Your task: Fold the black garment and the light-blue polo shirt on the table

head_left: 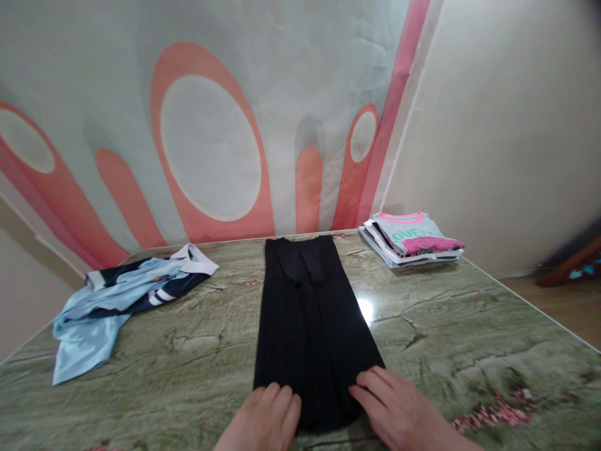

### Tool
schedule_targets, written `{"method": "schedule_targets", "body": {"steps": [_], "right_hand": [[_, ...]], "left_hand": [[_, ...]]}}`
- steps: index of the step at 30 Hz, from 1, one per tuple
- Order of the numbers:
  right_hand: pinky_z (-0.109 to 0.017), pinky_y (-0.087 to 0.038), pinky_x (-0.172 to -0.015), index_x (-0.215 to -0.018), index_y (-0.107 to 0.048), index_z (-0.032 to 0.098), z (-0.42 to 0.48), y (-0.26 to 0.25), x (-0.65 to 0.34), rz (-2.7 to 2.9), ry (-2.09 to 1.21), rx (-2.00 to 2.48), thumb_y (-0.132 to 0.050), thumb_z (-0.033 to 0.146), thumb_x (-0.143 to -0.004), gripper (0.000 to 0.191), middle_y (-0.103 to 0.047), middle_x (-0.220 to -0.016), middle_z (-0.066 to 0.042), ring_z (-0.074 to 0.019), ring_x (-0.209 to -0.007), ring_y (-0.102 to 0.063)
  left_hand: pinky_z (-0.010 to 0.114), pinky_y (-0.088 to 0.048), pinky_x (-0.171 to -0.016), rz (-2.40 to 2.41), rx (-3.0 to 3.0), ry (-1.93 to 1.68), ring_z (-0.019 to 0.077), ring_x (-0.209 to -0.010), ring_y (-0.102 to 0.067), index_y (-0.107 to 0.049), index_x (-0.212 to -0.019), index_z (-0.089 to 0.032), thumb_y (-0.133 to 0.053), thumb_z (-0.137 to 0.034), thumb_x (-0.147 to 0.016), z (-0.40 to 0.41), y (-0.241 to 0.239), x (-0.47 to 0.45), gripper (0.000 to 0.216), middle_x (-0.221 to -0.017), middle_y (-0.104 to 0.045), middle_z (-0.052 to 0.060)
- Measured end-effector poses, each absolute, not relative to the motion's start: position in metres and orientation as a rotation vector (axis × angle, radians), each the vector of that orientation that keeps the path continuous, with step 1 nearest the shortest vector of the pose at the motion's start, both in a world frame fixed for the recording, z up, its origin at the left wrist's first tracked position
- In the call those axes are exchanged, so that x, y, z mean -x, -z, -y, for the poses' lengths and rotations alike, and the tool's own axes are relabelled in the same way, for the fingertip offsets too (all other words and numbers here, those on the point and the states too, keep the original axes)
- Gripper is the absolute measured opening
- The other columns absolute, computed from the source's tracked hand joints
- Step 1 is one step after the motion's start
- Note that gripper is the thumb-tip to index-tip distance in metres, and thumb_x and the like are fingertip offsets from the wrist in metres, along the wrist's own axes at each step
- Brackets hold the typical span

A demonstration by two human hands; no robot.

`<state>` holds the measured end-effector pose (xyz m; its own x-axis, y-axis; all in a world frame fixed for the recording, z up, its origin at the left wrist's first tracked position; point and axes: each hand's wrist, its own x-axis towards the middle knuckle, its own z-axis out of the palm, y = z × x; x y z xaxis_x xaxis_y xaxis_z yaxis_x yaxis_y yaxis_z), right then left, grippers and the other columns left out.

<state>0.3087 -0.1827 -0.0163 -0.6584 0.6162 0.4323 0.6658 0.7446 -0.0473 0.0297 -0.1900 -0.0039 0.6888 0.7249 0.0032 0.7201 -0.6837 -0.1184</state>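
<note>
A black long-sleeved top (312,326) lies flat on the table in front of me, folded into a long narrow strip. Its sleeve ends rest on top of it near the far end. My left hand (265,416) has its fingers curled over the near left corner of the hem. At the near right corner, my right hand (394,404) pinches the cloth between thumb and fingers. The hem between both hands rests on or just above the table; I cannot tell which. The undersides of the gripped corners are hidden by my fingers.
A crumpled light-blue and navy polo shirt (136,288) with a white collar lies at the left. Toward the back right is a stack of folded clothes (413,241). The green marble-patterned table (201,369) meets a wall with an orange-patterned covering (164,144).
</note>
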Motion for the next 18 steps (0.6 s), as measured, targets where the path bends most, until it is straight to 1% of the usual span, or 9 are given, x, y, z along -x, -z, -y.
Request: {"method": "schedule_targets", "body": {"steps": [4, 7, 9, 11, 13, 14, 16, 17, 18], "right_hand": [[-0.034, -0.052, -0.075, -0.101, -0.062, 0.017, 0.174, 0.035, -0.300, 2.399, 0.194, 1.036, -0.035, 0.009, -0.089, 0.030, -0.065, -0.087, -0.007, -0.0208, -0.084, -0.062], [-0.033, -0.051, -0.076, -0.104, -0.060, 0.016, 0.168, 0.046, -0.298, 2.286, 0.259, 1.032, -0.029, 0.011, -0.096, 0.032, -0.066, -0.087, -0.007, -0.0195, -0.083, -0.063], [-0.032, -0.051, -0.076, -0.105, -0.059, 0.016, 0.166, 0.047, -0.299, 2.268, 0.247, 1.011, -0.029, 0.023, -0.101, 0.031, -0.067, -0.087, -0.007, -0.0184, -0.082, -0.064], [-0.029, -0.051, -0.074, -0.103, -0.059, 0.017, 0.167, 0.043, -0.303, 2.302, 0.187, 0.948, -0.032, 0.041, -0.101, 0.037, -0.067, -0.084, -0.006, -0.0177, -0.079, -0.064], [-0.028, -0.052, -0.069, -0.103, -0.060, 0.017, 0.170, 0.036, -0.306, 2.380, 0.153, 0.857, -0.034, 0.055, -0.096, 0.047, -0.065, -0.079, -0.005, -0.0174, -0.073, -0.063], [-0.027, -0.052, -0.067, -0.104, -0.060, 0.016, 0.172, 0.032, -0.308, 2.426, 0.153, 0.828, -0.036, 0.056, -0.095, 0.047, -0.064, -0.077, -0.005, -0.0172, -0.070, -0.063], [-0.026, -0.052, -0.065, -0.110, -0.060, 0.016, 0.177, 0.026, -0.311, 2.510, 0.168, 0.823, -0.038, 0.043, -0.099, 0.037, -0.063, -0.075, -0.004, -0.0169, -0.068, -0.062], [-0.026, -0.053, -0.066, -0.113, -0.059, 0.016, 0.179, 0.023, -0.312, 2.536, 0.175, 0.839, -0.037, 0.032, -0.100, 0.031, -0.064, -0.076, -0.004, -0.0167, -0.069, -0.062], [-0.026, -0.053, -0.068, -0.115, -0.059, 0.016, 0.181, 0.021, -0.313, 2.547, 0.177, 0.851, -0.035, 0.022, -0.099, 0.030, -0.064, -0.078, -0.004, -0.0166, -0.071, -0.063]], "left_hand": [[0.040, -0.051, -0.081, 1.319, 2.835, -0.181, 0.0245, -0.089, -0.060, -0.059, -0.107, -0.018, -0.050, -0.012, -0.084, 0.179, -0.004, -0.040, 0.025, -0.098, -0.064, 0.007], [0.035, -0.050, -0.084, 1.432, 2.943, 0.001, 0.0219, -0.091, -0.059, -0.057, -0.107, -0.020, -0.053, -0.011, -0.079, 0.169, -0.007, -0.038, 0.030, -0.100, -0.063, 0.005], [0.032, -0.050, -0.084, 1.421, 2.983, 0.132, 0.0204, -0.090, -0.059, -0.055, -0.111, -0.022, -0.055, -0.010, -0.074, 0.165, -0.003, -0.035, 0.039, -0.101, -0.064, 0.003], [0.031, -0.050, -0.080, 1.299, 3.000, 0.181, 0.0202, -0.087, -0.059, -0.053, -0.116, -0.024, -0.059, -0.012, -0.071, 0.164, 0.004, -0.030, 0.047, -0.099, -0.064, 0.002], [0.029, -0.051, -0.074, 1.139, 3.011, 0.193, 0.0195, -0.079, -0.059, -0.055, -0.110, -0.025, -0.064, -0.016, -0.069, 0.167, 0.009, -0.027, 0.043, -0.090, -0.065, 0.000], [0.028, -0.051, -0.072, 1.082, 3.006, 0.203, 0.0189, -0.076, -0.059, -0.057, -0.104, -0.024, -0.065, -0.017, -0.070, 0.170, 0.010, -0.025, 0.035, -0.086, -0.064, 0.000], [0.028, -0.051, -0.077, 1.023, 2.976, 0.265, 0.0188, -0.083, -0.060, -0.057, -0.094, -0.023, -0.060, -0.017, -0.077, 0.177, 0.009, -0.023, 0.018, -0.089, -0.065, 0.001], [0.029, -0.050, -0.085, 1.005, 2.961, 0.296, 0.0194, -0.093, -0.060, -0.057, -0.093, -0.022, -0.056, -0.016, -0.081, 0.180, 0.008, -0.022, 0.013, -0.098, -0.066, 0.003], [0.030, -0.048, -0.093, 0.992, 2.946, 0.323, 0.0200, -0.104, -0.058, -0.056, -0.094, -0.021, -0.051, -0.014, -0.084, 0.182, 0.007, -0.021, 0.013, -0.110, -0.065, 0.004]]}}
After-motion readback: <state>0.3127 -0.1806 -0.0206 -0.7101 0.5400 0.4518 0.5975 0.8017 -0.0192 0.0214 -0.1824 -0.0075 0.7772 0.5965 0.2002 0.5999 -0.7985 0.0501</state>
